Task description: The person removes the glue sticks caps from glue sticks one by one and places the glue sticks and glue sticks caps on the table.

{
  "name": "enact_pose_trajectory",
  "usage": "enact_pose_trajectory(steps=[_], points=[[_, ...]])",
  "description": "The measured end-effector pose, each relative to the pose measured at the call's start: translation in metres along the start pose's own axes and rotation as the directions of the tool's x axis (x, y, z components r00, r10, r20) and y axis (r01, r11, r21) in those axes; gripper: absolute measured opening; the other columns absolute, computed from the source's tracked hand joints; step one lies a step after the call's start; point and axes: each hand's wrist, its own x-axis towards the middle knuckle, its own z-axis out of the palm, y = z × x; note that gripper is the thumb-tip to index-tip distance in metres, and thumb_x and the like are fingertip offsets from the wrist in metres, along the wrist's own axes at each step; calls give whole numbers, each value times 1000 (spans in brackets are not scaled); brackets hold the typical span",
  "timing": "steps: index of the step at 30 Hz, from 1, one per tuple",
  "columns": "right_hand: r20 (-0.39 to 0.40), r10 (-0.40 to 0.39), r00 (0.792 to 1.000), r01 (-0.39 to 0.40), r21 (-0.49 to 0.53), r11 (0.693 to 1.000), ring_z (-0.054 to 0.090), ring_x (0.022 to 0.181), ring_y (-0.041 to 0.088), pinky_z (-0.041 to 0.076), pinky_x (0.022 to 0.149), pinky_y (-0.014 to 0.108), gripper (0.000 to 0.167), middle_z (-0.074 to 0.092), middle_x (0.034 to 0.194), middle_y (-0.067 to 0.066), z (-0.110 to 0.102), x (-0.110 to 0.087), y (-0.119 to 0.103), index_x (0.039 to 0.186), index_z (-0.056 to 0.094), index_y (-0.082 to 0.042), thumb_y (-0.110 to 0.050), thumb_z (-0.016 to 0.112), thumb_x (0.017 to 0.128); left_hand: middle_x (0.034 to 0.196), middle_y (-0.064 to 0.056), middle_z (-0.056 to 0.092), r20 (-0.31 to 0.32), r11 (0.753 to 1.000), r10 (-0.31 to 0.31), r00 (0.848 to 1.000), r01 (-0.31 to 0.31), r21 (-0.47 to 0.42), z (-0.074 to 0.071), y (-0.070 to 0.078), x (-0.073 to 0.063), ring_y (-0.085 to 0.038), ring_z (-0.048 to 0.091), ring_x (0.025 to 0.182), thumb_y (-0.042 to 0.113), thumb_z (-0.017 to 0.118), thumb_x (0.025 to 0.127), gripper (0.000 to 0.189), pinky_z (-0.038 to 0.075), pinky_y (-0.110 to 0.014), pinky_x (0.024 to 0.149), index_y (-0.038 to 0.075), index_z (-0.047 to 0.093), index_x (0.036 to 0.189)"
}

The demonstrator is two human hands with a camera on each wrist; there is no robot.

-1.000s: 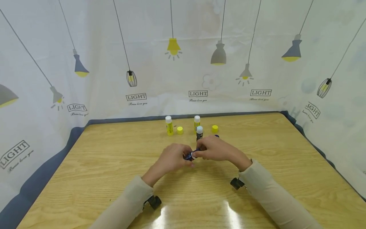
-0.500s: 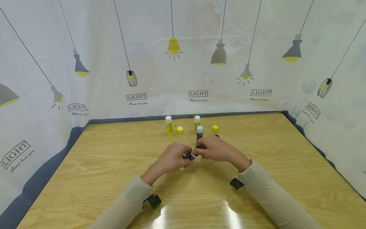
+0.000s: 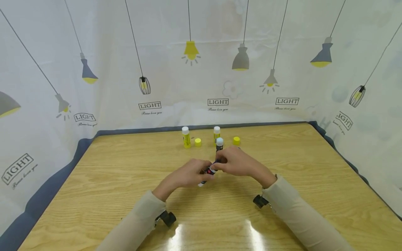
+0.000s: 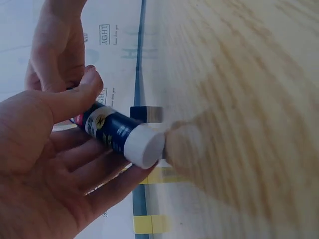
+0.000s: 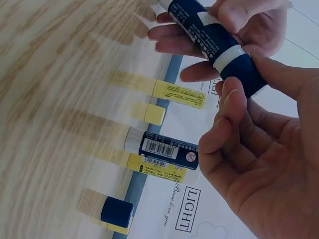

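A dark blue glue stick (image 3: 210, 170) with a white base slants between my two hands over the middle of the table. My left hand (image 3: 188, 173) holds its body between thumb and fingers, the white base poking out below. On its upper end, my right hand (image 3: 237, 162) pinches the dark blue cap (image 5: 243, 72), beside a white collar. Another dark blue glue stick (image 3: 219, 143) stands just behind the hands, white end up. The left wrist view shows the held stick's white base (image 4: 143, 147) near my left fingertips.
Behind stand two yellow glue sticks (image 3: 186, 137) with white ends up, one partly hidden. Two yellow caps (image 3: 198, 142) sit near them. A loose dark blue cap (image 5: 117, 211) is mostly hidden by my right hand in the head view. A printed curtain (image 3: 176, 115) borders the table.
The held glue stick's white base has come into view below my left hand. My left thumb and wrist have shifted slightly; the right hand is almost where it was.
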Motion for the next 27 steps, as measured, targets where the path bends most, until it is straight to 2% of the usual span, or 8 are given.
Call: enact_pose_trajectory(steps=[3, 6, 9, 12, 17, 22, 27], points=[[-11, 36, 999, -36, 6, 999, 56, 57, 7, 45, 53, 24, 29, 69, 70, -2, 0, 0, 0, 84, 73, -12, -34, 68, 101, 93, 0, 74, -73, 998, -29, 997, 33, 50, 2, 1, 0, -5, 61, 72, 32, 81, 91, 27, 49, -23, 62, 13, 72, 107], [-5, 68, 998, -67, 21, 998, 59, 56, 8, 47, 53, 25, 33, 67, 67, -5, 0, 1, 1, 83, 73, -9, -36, 66, 102, 92, 2, 76, -129, 993, -52, 990, 65, 97, 4, 2, 0, -5, 63, 73, 32, 87, 85, 30, 52, -24, 63, 13, 74, 103], [5, 88, 996, -89, 36, 995, 61, 56, 10, 48, 53, 26, 34, 67, 65, -4, 0, 1, 2, 83, 73, -9, -37, 66, 102, 84, 4, 73, -140, 989, -64, 988, 81, 121, 5, 3, 0, -7, 60, 67, 29, 88, 84, 26, 50, -24, 61, 13, 73, 97], [9, 97, 995, -97, 39, 995, 61, 54, 11, 47, 52, 26, 36, 66, 64, -4, 0, 1, 2, 83, 74, -9, -38, 65, 102, 81, 5, 72, -136, 988, -63, 989, 81, 135, 5, 4, -1, -8, 58, 64, 27, 87, 84, 24, 48, -24, 59, 14, 74, 98], [13, 94, 996, -94, 11, 996, 58, 50, 11, 44, 49, 25, 43, 63, 59, -4, -1, 0, 3, 77, 74, -7, -39, 63, 103, 83, 4, 75, -145, 988, -48, 988, 69, 139, 6, 6, -2, -7, 58, 65, 26, 87, 85, 26, 47, -24, 59, 13, 75, 104], [47, 129, 991, -127, -28, 991, 53, 45, 10, 38, 46, 23, 52, 58, 52, -4, -2, -1, 6, 69, 72, -7, -46, 62, 103, 86, 2, 77, -184, 988, -29, 983, 56, 141, 8, 5, 0, -4, 58, 66, 26, 89, 82, 26, 47, -24, 61, 13, 76, 100], [93, 176, 980, -173, -37, 984, 52, 43, 11, 38, 45, 24, 61, 57, 50, -5, -1, -1, 9, 72, 73, -9, -58, 54, 103, 86, 2, 78, -225, 990, -24, 974, 55, 133, 10, 5, 0, -3, 63, 67, 27, 91, 79, 27, 52, -25, 63, 14, 75, 97]])
